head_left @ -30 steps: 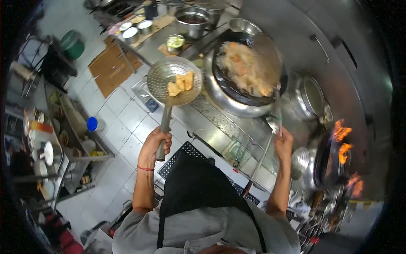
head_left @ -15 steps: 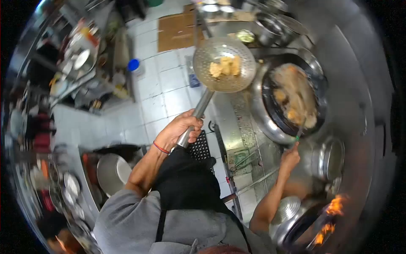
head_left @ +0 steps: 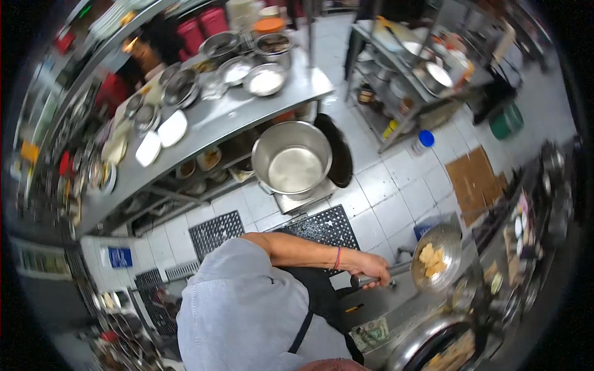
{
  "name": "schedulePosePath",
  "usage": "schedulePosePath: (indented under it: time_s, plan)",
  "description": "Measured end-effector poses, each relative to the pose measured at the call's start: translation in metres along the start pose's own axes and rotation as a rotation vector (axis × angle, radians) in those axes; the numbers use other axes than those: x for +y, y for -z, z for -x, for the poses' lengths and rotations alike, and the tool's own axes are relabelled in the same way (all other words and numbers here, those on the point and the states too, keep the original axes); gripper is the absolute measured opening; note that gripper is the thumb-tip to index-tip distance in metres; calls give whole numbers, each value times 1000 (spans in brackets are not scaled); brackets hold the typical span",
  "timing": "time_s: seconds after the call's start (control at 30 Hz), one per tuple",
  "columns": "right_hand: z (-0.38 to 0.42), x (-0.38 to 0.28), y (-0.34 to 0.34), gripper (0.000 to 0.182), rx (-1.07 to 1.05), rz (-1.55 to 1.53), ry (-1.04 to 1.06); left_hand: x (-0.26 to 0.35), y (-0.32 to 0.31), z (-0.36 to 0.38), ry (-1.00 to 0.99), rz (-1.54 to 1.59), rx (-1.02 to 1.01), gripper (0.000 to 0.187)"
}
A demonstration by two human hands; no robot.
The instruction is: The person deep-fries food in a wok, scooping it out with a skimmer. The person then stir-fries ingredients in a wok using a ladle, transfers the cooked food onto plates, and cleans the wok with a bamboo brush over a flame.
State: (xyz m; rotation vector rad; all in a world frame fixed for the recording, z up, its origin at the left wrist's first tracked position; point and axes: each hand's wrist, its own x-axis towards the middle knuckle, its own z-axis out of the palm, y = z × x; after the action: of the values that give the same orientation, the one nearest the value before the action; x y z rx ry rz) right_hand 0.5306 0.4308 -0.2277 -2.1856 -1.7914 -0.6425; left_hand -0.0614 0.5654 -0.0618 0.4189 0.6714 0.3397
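Note:
My left hand [head_left: 371, 270] is closed around the handle of a large perforated skimmer [head_left: 448, 245], right of centre. Golden fried pieces [head_left: 431, 260] lie in the skimmer's bowl. Below the bowl, at the bottom right, part of a wok [head_left: 403, 347] shows, with browned food [head_left: 455, 355] in dark oil. My right hand is out of view.
A steel pot [head_left: 291, 164] stands on a low stand beyond my left arm. Behind it runs a steel counter [head_left: 216, 127] with bowls and white plates. Rubber mats [head_left: 216, 235] and cardboard [head_left: 475, 184] lie on the tiled floor. A shelf unit [head_left: 396, 93] stands at the back right.
The view has turned left, bringing in the counter and pot. The wok has shifted to the bottom edge. My right hand, earlier holding a utensil in the wok, has left the view. My left hand keeps the skimmer.

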Motion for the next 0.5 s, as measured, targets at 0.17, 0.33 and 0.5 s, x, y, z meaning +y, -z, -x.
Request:
schedulePosePath:
  time_s: [0.17,0.33,0.5]
  plan:
    - [-59,-37,-21,45,3,-62,182,-26,40,43,-131,-2,16,24]
    - [-92,-95,-15,45,13,-92,302,-47,87,98,-277,-3,44,27]
    - [-120,-164,-14,45,20,-138,421,-80,121,162,-372,25,162,32]
